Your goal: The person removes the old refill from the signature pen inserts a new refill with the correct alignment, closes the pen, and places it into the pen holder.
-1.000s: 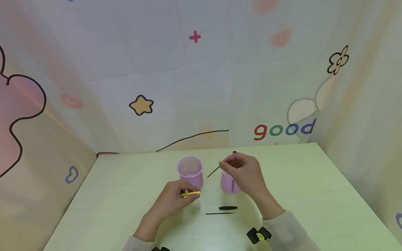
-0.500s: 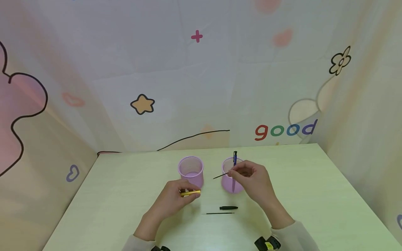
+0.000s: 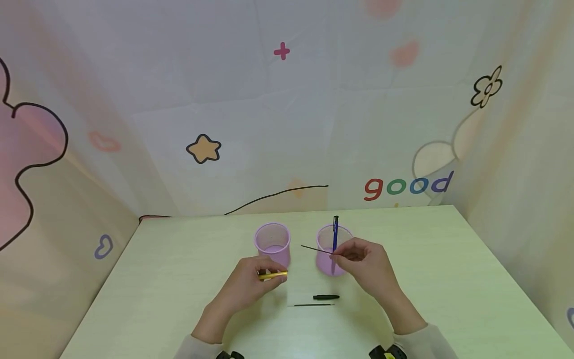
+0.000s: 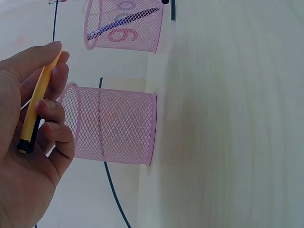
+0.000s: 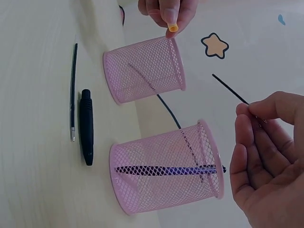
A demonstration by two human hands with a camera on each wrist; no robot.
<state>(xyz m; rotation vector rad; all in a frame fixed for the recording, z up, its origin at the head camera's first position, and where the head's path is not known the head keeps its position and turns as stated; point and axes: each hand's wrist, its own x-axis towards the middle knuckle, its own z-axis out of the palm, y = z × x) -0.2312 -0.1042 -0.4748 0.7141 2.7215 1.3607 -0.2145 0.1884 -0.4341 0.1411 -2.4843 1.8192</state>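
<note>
My left hand [image 3: 248,281] grips a yellow pen barrel [image 4: 38,102] with a black end. Its open front tip faces right in the head view. Between thumb and fingertips, my right hand [image 3: 367,264] pinches a thin dark pen refill [image 5: 229,88], whose free end points left and slightly up. That hand is in front of the right-hand pink mesh cup [image 3: 324,262], where a blue pen [image 3: 335,232] stands. On the table lie a black pen barrel [image 3: 326,297] and, nearer me, a second refill [image 3: 314,304].
Just beyond my left hand stands another pink mesh cup [image 3: 281,257], with no pen visible inside. The pale table [image 3: 448,279] runs back to a printed curtain [image 3: 287,119], which also rises along both sides.
My right hand has moved right and lower, uncovering the blue pen. The refill has turned from pointing down-left to up-left. My left hand has hardly moved.
</note>
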